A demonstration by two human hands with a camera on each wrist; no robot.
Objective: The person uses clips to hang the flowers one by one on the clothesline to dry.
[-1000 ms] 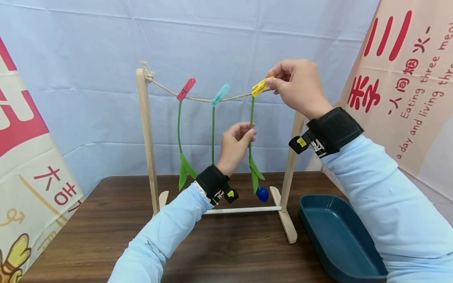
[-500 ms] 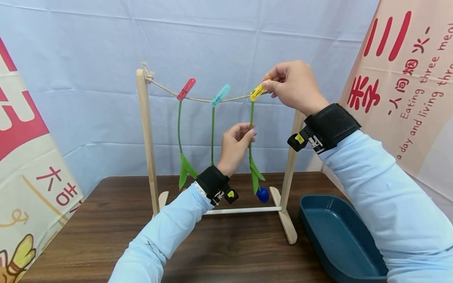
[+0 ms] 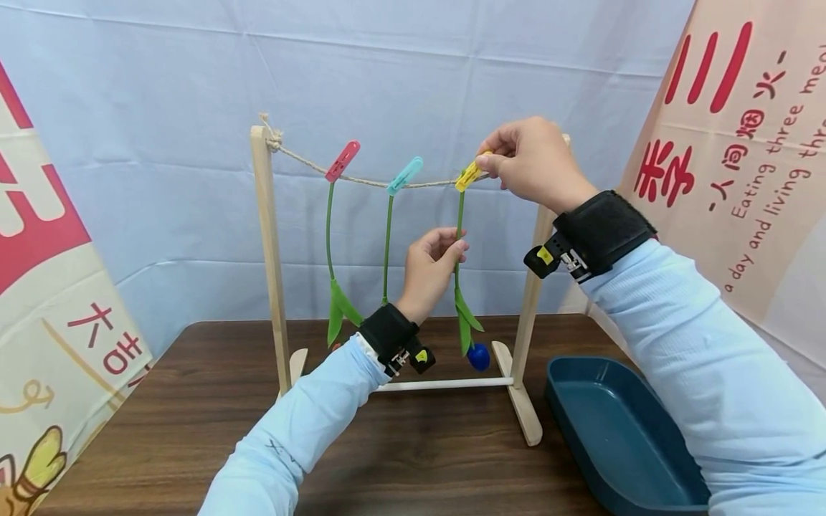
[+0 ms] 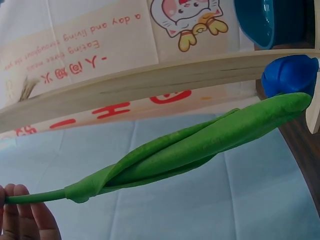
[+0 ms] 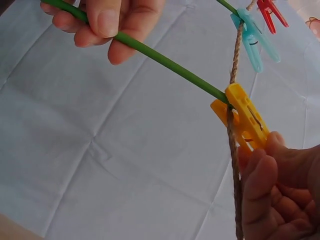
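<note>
A wooden rack (image 3: 269, 244) carries a twine line (image 3: 368, 182) with a red peg (image 3: 341, 160), a teal peg (image 3: 404, 175) and a yellow peg (image 3: 469, 174). Each peg clips a green flower stem hanging head down. My right hand (image 3: 529, 161) pinches the tail of the yellow peg (image 5: 242, 116) on the twine (image 5: 233, 150). My left hand (image 3: 431, 264) grips the green stem (image 3: 459, 215) below that peg, fingers (image 5: 107, 22) curled round the stem (image 5: 165, 62). The blue flower head (image 3: 478, 355) hangs near the rack's base; its leaves (image 4: 200, 147) and blue bud (image 4: 289, 74) fill the left wrist view.
A dark blue tray (image 3: 619, 430) sits on the brown table (image 3: 161, 430) at the right of the rack. Printed banners stand at both sides, a pale blue cloth behind. The rack's white crossbar (image 3: 445, 383) lies low between its feet.
My right hand and the yellow peg have shifted slightly down and left along the twine. The left hand stays on the stem.
</note>
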